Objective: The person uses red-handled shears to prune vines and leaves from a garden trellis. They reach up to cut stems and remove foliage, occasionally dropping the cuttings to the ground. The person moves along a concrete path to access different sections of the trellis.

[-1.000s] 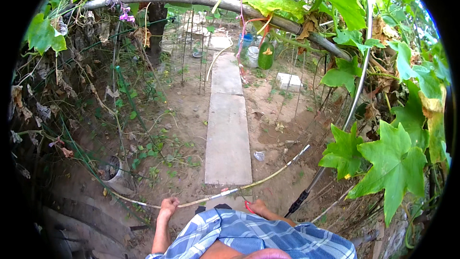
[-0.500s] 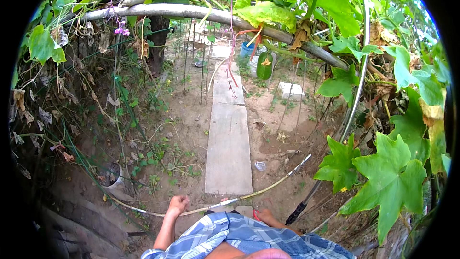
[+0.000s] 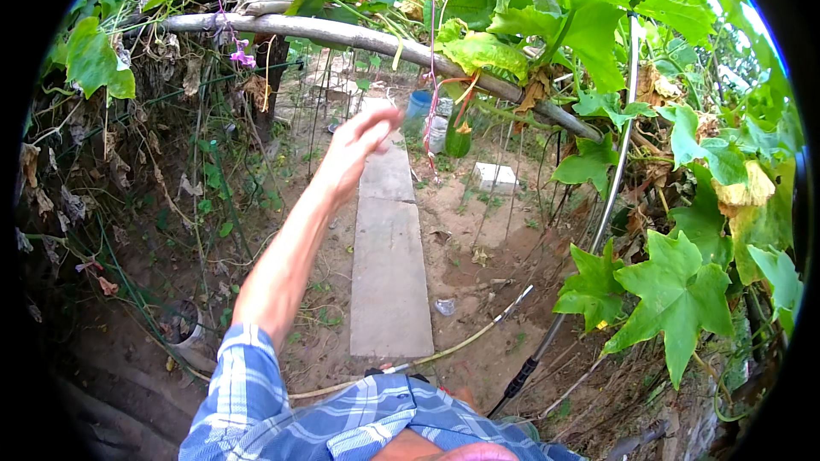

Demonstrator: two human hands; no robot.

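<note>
The place is a garden of bare brown soil, with a concrete slab path (image 3: 390, 290) running away from the person and climbing plants on both sides. In front of this path the left hand (image 3: 354, 145) is lifted, arm stretched, its fingers extended and loosely parted; no object is seen in it, though it is somewhat blurred. Just to the right of the fingertips hangs a thin purple-red strand (image 3: 432, 51), which appears apart from them; the depth between them cannot be told. The right hand (image 3: 464, 395) is low, mostly hidden by the blue plaid shirt (image 3: 376, 414), so one cannot tell its grip. Near it a pale yellow rod (image 3: 478, 334) lies bent across the front.

For such a reach, a slow and straight arm seems best, with the wrist kept clear of the overhead arched pole (image 3: 325, 28) and the strand approached from the side, lest it swing. The green gourd (image 3: 459, 142) hanging beyond should probably not be knocked.

Farther out are a blue bucket (image 3: 419, 103) and a white block (image 3: 495, 177). At the right stand a metal pole (image 3: 617, 171) and a large lobed leaf (image 3: 675, 299).
</note>
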